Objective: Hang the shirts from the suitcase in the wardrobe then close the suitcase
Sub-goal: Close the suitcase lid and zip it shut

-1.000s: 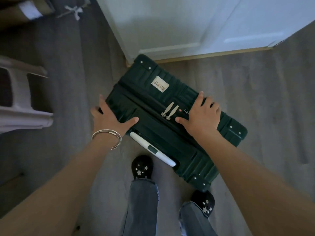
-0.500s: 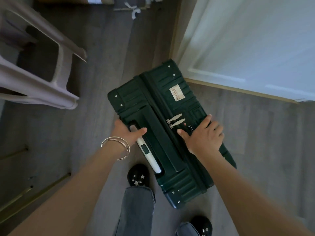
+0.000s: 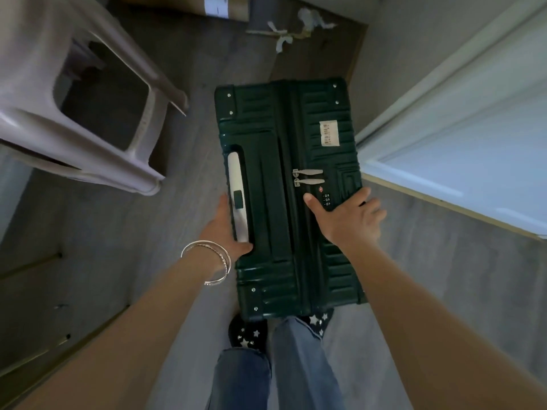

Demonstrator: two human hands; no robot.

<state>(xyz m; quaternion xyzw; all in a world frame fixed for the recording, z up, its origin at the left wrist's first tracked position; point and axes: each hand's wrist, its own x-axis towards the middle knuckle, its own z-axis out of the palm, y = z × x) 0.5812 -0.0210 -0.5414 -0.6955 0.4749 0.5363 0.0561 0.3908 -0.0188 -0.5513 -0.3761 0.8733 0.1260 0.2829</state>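
The dark green hard-shell suitcase (image 3: 266,202) stands shut on the floor in front of me, its two zipper pulls (image 3: 307,176) together beside the combination lock (image 3: 326,199). My left hand (image 3: 223,229) grips the white handle (image 3: 238,187) from its left side, thumb tucked into the recess at the handle's near end. On the right half of the case my right hand (image 3: 352,220) lies flat by the lock, thumb spread, fingertips reaching the right edge. No shirts are in view.
A pale plastic stool (image 3: 88,137) stands close on the left. The white wardrobe door (image 3: 458,143) runs along the right of the case. A cardboard box (image 3: 225,7) and paper scraps (image 3: 284,37) lie beyond. My star-patterned slippers (image 3: 247,332) touch the case's near end.
The suitcase has swung round from a diagonal to point straight away from me. My left hand slid from the case's corner onto the white handle. My right hand stayed by the lock.
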